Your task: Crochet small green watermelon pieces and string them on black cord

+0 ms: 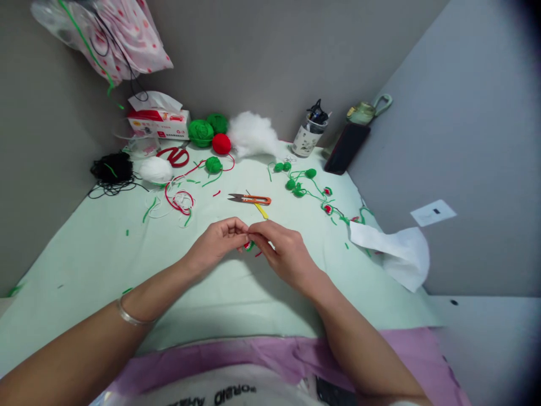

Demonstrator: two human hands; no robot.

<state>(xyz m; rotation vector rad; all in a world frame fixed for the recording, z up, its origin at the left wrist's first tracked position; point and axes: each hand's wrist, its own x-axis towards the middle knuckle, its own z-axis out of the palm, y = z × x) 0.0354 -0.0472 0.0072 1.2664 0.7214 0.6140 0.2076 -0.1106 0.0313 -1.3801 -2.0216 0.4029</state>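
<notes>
My left hand (224, 237) is closed with its fingertips pinched on a small crocheted piece (248, 246) in red, white and green. Meeting it from the right, my right hand (281, 242) has thumb and forefinger pressed together at the same spot. What lies between those right fingertips is too small to make out. A short red yarn end (258, 254) shows below the right fingers. Just beyond my hands lie orange thread snips (253, 199) and a yellow-handled crochet hook (262, 211), partly under the snips.
Behind are green yarn balls (201, 133), a red ball (221, 144), white stuffing (253, 134), red scissors (174, 157), white yarn (155, 170) and black yarn (112, 168). Small crocheted pieces (298, 190) on green strands lie right, near a phone (347, 148), a pen jar (310, 135) and white paper (401, 254).
</notes>
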